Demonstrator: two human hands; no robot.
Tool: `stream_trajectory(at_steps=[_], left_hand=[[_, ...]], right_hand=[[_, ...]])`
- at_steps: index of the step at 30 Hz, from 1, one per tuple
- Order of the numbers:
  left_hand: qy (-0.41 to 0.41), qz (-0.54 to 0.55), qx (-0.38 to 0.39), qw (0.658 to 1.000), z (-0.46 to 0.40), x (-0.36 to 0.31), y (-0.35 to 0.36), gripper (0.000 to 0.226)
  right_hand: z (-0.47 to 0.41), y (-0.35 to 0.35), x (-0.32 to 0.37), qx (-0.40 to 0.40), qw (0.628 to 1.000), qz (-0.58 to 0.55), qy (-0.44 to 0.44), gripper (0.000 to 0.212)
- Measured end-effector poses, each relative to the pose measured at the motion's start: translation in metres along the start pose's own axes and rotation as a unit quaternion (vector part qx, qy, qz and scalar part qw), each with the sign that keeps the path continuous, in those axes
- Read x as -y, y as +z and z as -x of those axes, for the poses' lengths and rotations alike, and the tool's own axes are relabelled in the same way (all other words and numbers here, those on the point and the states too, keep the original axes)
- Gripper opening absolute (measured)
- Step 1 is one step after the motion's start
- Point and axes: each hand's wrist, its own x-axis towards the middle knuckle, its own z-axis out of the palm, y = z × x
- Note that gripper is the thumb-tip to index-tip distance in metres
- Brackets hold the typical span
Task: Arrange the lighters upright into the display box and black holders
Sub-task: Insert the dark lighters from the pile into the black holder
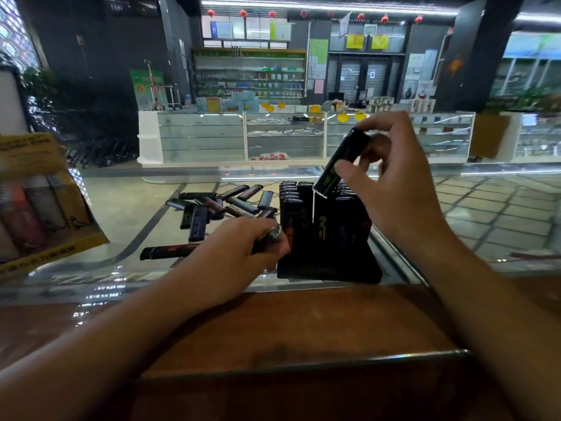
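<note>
A black holder (328, 265) stands on the glass counter, with several dark lighters upright in its rows. My right hand (394, 183) pinches a black lighter (340, 162) with green print, tilted, its lower end just above the holder's back rows. My left hand (243, 247) rests on the counter left of the holder and grips another lighter (270, 233), whose metal top shows beside the fingers. A pile of loose lighters (218, 205) lies flat behind my left hand. One more lighter (170, 251) lies alone, closer to me.
A yellow display box (39, 202) with coloured lighters standing upright in it sits at the far left of the counter. A wooden ledge (288, 323) runs along the near edge of the glass. Shop shelves and glass cases stand far behind.
</note>
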Motion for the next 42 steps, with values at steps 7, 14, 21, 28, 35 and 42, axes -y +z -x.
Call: stream_trajectory(at_steps=[7,14,21,28,35,42], left_hand=[[-0.018,-0.043,0.02,0.999,0.001,-0.004,0.001,0.01],[-0.003,-0.056,0.03,0.998,0.0,-0.001,0.0,0.011],[-0.014,-0.042,0.023,0.999,-0.001,0.002,0.001,0.016],[0.001,0.106,-0.048,0.993,0.002,-0.009,-0.005,0.014],[-0.004,0.3,0.02,0.954,0.009,-0.025,-0.011,0.027],[-0.013,0.281,0.012,0.96,0.008,-0.027,-0.012,0.005]], right_hand=[[0.0,0.021,-0.002,0.072,0.986,0.132,-0.069,0.034],[-0.001,0.032,0.0,0.139,0.926,0.333,-0.109,0.031],[-0.002,0.027,-0.006,0.136,0.915,0.37,-0.085,0.03],[0.003,0.022,0.001,0.076,0.972,0.187,-0.117,0.017],[0.016,0.025,0.019,0.216,0.969,-0.039,-0.116,0.016],[0.015,0.022,0.024,0.251,0.96,-0.113,-0.058,0.022]])
